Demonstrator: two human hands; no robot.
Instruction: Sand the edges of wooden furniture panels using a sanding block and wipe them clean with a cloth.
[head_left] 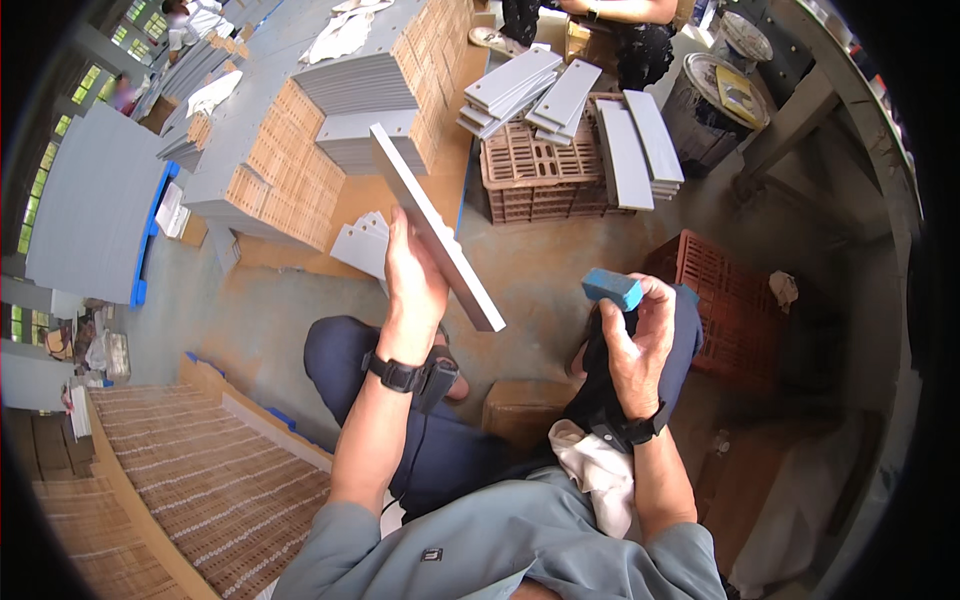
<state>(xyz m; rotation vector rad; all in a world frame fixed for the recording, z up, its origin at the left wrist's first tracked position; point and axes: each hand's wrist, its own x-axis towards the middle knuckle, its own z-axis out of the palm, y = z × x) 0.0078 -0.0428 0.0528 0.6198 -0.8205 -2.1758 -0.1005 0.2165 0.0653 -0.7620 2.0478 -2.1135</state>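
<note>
My left hand (412, 270) is closed round a narrow grey-painted board (440, 235), tilted with its pale long edge facing up. The fingers behind the board are mostly hidden. In my right hand (640, 345), a small blue sanding block (612, 289) is pinched between thumb and fingers, above my right knee. Block and board are apart. A white cloth (597, 470) lies on my lap beside the right wrist.
Grey boards (515, 80) lie in piles on a brown plastic crate (545, 165) ahead. Tall board stacks (365, 85) stand at the left. A red crate (735, 310) and a paint-stained bucket (705, 110) are on the right. Another person's arm (625, 10) shows at the top.
</note>
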